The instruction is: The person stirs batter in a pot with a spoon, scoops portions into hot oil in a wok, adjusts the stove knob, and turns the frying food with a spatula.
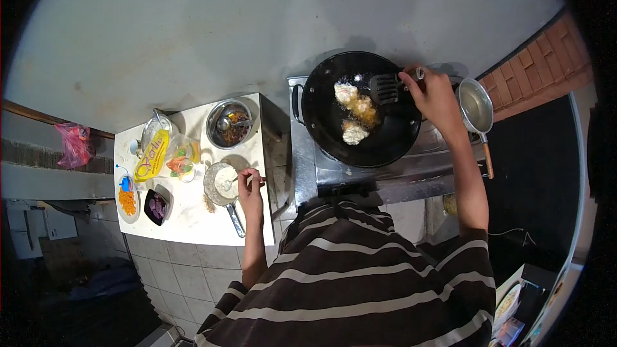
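Observation:
My right hand (429,95) is closed round the handle of a black slotted spatula (384,88). The spatula's blade is over the right part of a large black wok (402,141). Several pieces of battered food (354,133) lie in oil near the wok's middle, pale on top with golden-brown bits around them. My left hand (251,187) is pinched on the handle of a spoon (229,185), mostly hidden by the fingers. The spoon's tip rests in white batter (225,178) inside a small saucepan (211,194) on the white table.
The wok sits on a metal stove (303,180). Another saucepan (476,108) stands right of it. On the white table (186,218) are a steel bowl with a ladle (226,123), a yellow packet (152,157), a bag of vegetables (182,158), a dark square bowl (156,206) and an orange-filled plate (128,203).

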Motion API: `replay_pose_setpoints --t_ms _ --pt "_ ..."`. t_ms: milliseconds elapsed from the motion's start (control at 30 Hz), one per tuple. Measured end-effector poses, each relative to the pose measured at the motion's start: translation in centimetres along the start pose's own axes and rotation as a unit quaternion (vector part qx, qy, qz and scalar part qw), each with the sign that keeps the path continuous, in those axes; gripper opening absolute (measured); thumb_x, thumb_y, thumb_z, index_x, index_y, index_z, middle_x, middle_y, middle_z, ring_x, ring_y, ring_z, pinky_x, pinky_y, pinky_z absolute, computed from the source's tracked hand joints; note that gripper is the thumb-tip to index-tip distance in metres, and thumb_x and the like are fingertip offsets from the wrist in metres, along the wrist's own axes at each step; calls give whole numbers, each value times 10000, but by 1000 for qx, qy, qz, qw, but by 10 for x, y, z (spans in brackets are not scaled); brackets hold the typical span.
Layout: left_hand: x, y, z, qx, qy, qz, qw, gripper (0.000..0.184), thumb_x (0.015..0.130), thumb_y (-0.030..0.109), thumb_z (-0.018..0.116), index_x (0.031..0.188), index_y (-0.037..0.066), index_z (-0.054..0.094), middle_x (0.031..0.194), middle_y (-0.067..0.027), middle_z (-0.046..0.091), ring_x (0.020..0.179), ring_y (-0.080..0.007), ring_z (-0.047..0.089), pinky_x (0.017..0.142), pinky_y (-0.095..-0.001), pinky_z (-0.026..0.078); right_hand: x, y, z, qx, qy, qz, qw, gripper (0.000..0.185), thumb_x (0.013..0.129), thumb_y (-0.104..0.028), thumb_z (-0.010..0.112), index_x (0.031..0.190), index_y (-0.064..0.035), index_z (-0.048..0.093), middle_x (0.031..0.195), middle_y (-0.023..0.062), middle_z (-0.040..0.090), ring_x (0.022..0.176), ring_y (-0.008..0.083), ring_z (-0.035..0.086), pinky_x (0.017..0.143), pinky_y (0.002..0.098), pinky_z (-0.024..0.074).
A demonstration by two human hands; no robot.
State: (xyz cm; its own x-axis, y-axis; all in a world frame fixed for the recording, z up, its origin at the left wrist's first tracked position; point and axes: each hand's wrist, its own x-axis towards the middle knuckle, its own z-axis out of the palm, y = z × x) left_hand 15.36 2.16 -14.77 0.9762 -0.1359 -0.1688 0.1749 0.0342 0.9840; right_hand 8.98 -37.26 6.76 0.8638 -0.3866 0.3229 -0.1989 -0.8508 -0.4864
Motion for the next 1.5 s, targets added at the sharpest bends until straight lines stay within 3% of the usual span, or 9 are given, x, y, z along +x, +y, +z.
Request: replay_pose_setpoints --t_ms 433,567,633,900,1067,1200,1300,1367,1500 --pt "-23 17 62 4 -12 15 1000 152 982 200 569 1035 61 537 1004 -29 534 838 -108 561 787 -266 468 12 40 -22 1 -46 -49 998 305 927 -279 622 897 24 593 644 206 574 655 421 588 596 437 464" --pt "-43 17 77 2 15 -7 1000 172 982 206 571 1055 55 533 1010 -39 534 844 -112 569 800 -274 475 21 46 -21 -40 -82 -63 994 315 935 -307 597 914 8 601 683 204 603 679 417 599 611 452 475" --pt "-54 12 77 3 24 -5 1000 178 981 209 574 1059 55 533 1011 -41 534 846 -113 570 802 -276 475 24 47 -16 -72 -99 -130 984 323 930 -322 590 941 0 609 733 207 627 705 411 612 632 469 488" --pt "-92 2 82 1 85 -31 996 168 984 216 567 1049 65 531 993 -29 528 844 -105 567 808 -276 469 30 52 15 -53 -113 -159 979 336 920 -301 599 963 31 617 776 224 639 743 416 624 673 486 496" --pt "-105 -2 89 -7 110 -20 994 160 988 217 563 1037 69 525 970 -19 522 834 -102 558 803 -270 462 37 32 -4 -32 -122 -116 985 329 932 -294 589 889 31 621 715 233 619 717 418 625 659 494 491" --pt "-110 -9 95 -23 113 -13 993 162 992 216 559 1041 65 526 969 -20 523 832 -101 551 796 -264 455 41 30 -8 -45 -93 -142 984 322 932 -289 590 873 26 621 684 229 611 703 420 624 654 493 493" --pt "-113 -10 99 -17 118 -5 993 163 993 214 558 1042 62 526 968 -22 524 834 -102 551 793 -263 455 42 37 -1 -60 -67 -161 983 315 935 -287 583 875 20 624 673 222 611 700 418 626 657 490 496" --pt "-115 -11 100 -21 123 -1 992 163 993 213 557 1043 61 527 968 -23 524 836 -103 552 792 -264 457 44 49 7 -57 -60 -178 980 420 939 -342 586 1029 64 649 618 231 567 629 418 598 617 467 483" --pt "-120 -13 99 -13 136 3 991 157 992 203 554 1049 59 529 969 -25 526 840 -105 556 787 -266 462 48 63 11 -31 -78 -180 980 376 937 -320 598 967 52 648 596 210 564 572 392 577 577 441 466"
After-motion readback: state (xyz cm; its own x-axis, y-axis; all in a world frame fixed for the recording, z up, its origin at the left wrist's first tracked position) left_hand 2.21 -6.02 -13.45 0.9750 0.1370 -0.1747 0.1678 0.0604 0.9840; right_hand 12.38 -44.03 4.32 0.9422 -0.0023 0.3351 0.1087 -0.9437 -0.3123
